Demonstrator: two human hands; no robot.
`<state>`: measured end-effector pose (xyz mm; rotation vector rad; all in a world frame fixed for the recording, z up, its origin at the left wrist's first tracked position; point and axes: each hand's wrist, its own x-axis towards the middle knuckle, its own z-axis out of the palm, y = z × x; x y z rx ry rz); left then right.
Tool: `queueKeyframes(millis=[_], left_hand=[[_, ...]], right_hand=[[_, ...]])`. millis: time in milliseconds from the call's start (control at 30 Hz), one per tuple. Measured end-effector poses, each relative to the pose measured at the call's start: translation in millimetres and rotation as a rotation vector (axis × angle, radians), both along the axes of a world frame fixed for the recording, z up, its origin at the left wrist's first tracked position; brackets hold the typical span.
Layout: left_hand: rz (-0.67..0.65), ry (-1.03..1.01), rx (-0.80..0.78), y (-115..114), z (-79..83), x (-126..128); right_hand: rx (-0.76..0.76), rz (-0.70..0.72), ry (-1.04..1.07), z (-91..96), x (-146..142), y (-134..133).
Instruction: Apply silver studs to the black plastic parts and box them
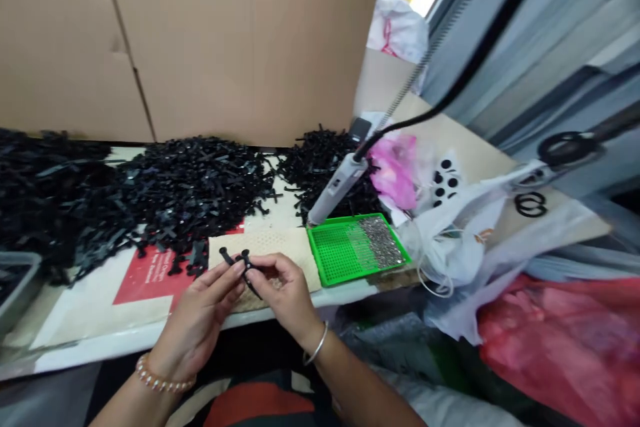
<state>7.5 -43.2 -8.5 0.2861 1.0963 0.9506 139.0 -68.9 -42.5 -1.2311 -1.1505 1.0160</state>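
Note:
My left hand [207, 303] and my right hand [285, 290] meet over a beige board [285, 243] near the table's front edge. Both pinch small black strip-shaped parts [227, 255] with round ends, crossed or laid together between the fingertips. My fingers hide how the parts join. Just right of the board is a green perforated tray [330, 277] with many small metal screws [385, 240] at its right side. A grey electric screwdriver [337, 190] hangs on a cord, its tip by the tray's back left corner.
Heaps of black parts [195, 180] cover the table's back and left. A grey bin [20, 287] stands at the left edge. Cardboard [200, 40] rises behind. Pink plastic [395, 167], white bags [455, 227] and scissors [540, 173] are at right; a red bag [560, 347] sits lower.

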Motion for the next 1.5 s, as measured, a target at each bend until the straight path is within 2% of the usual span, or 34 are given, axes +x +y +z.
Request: queueKeyframes(millis=[267, 367, 400, 467, 533, 567, 600, 733, 800, 900, 1000, 1133, 1267, 1500], left_hand=[[-0.138, -0.026, 0.009, -7, -6.3, 15], [-0.192, 0.009, 0.026, -3, -5.3, 18], [-0.185, 0.029, 0.029, 1, -4.0, 19], [-0.157, 0.069, 0.035, 10, -0.4, 21], [-0.146, 0.096, 0.030, 20, 3.3, 24], [-0.151, 0.102, 0.024, 25, 4.9, 25], [-0.160, 0.107, 0.017, 29, 6.1, 27], [-0.231, 0.129, -0.001, 39, 6.6, 36], [-0.279, 0.130, -0.002, 41, 5.3, 43], [-0.370, 0.103, 0.007, 44, 3.3, 53], [-0.448, 0.086, 0.007, 48, 1.3, 65], [-0.489, 0.103, -0.047, 52, -3.3, 74], [-0.520, 0.124, -0.049, 54, -10.0, 76], [-0.542, 0.190, -0.036, 53, -18.1, 80]], right_hand=[[0.108, -0.155, -0.047, -4.3, 7, -14], [0.179, -0.195, -0.233, -0.2, 14, -20], [0.223, -0.242, -0.320, 3.9, 18, -20], [0.312, -0.430, -0.439, 15.0, 32, -15], [0.356, -0.597, -0.422, 26.7, 48, -1], [0.353, -0.607, -0.375, 31.8, 56, 9], [0.333, -0.550, -0.321, 36.3, 62, 20], [0.200, -0.175, -0.116, 52.0, 85, 57], [0.181, -0.140, -0.065, 61.2, 98, 65], [0.214, -0.210, -0.063, 70.4, 127, 70], [0.228, -0.354, -0.064, 61.9, 160, 75], [0.196, -0.504, 0.057, 30.1, 188, 86], [0.242, -0.498, 0.153, 9.0, 194, 92], [0.251, -0.460, 0.170, 3.7, 197, 93]])
